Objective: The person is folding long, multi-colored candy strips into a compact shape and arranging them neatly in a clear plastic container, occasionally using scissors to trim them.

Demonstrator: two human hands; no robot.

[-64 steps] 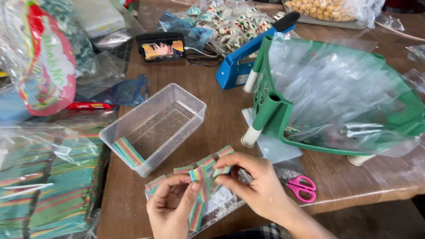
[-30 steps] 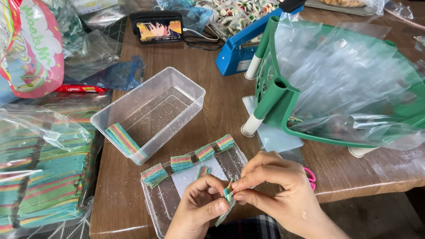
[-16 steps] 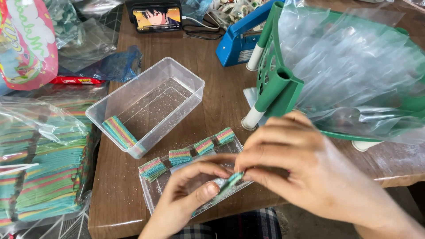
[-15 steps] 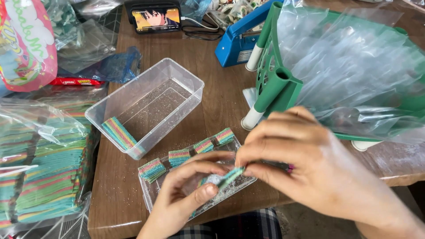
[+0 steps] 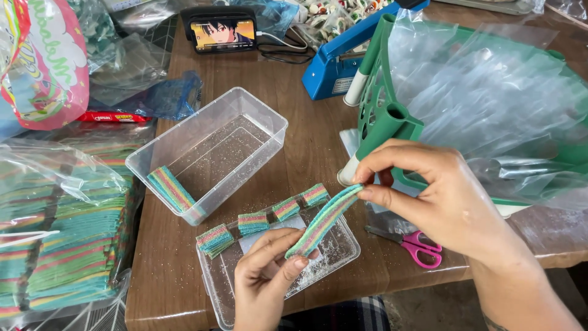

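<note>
Both hands hold one rainbow-striped sour candy strip (image 5: 323, 220) stretched above a clear plastic lid (image 5: 334, 254). My left hand (image 5: 264, 279) pinches its lower end; my right hand (image 5: 432, 199) pinches its upper end between thumb and fingers. Several folded rainbow candy pieces (image 5: 252, 223) lie in a row along the lid's far edge. A clear plastic tub (image 5: 257, 113) stands behind it with more strips (image 5: 173, 190) leaning in its near corner.
A big clear bag of rainbow strips (image 5: 58, 233) lies at the left. A green rack (image 5: 383, 116) draped with plastic bags stands at the right, pink scissors (image 5: 419, 245) beside it. A blue heat sealer (image 5: 334, 64) and a phone (image 5: 222, 30) sit at the back.
The strip that was bunched between the hands is now drawn out long. My right hand has moved up and right; my left hand stays low over the lid.
</note>
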